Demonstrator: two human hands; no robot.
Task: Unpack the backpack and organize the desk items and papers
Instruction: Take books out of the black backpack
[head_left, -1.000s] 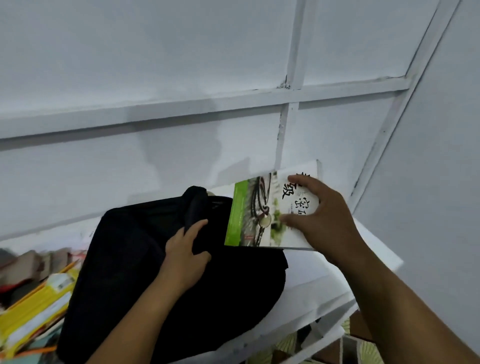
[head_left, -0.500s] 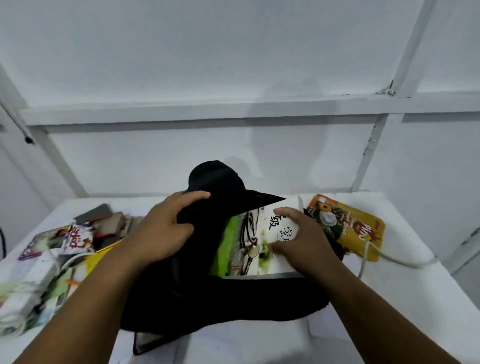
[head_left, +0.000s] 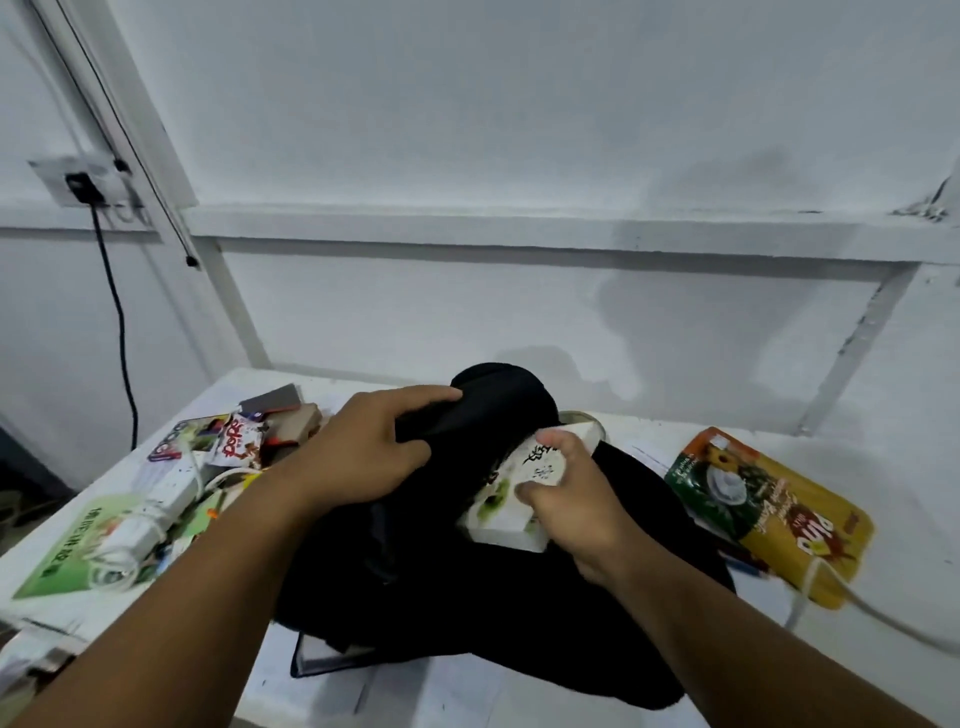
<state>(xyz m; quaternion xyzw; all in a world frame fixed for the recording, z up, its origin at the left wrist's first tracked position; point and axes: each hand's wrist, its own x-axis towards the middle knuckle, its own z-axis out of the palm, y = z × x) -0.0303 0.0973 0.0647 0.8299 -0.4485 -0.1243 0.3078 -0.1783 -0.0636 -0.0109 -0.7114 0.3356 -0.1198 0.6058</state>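
A black backpack (head_left: 467, 582) lies in the middle of the white desk (head_left: 597, 696). My left hand (head_left: 358, 457) grips the fabric at the top of its opening. My right hand (head_left: 566, 499) holds a white and green book (head_left: 506, 506), which sits half inside the opening, its far end tucked under the black flap. The book's cover shows black characters and a green patch.
Left of the backpack lies a pile of booklets, snack packets (head_left: 236, 449), a white charger with coiled cable (head_left: 135, 535) and a green leaflet (head_left: 67, 551). An orange and green pouch (head_left: 779, 514) lies at the right with a white cable (head_left: 857, 608) across it. A wall socket (head_left: 83, 182) hangs upper left.
The view swung down and left over the desk. The book has gone from lifted clear above the bag to lying partly inside its opening. My left hand shifted up onto the bag's top edge.
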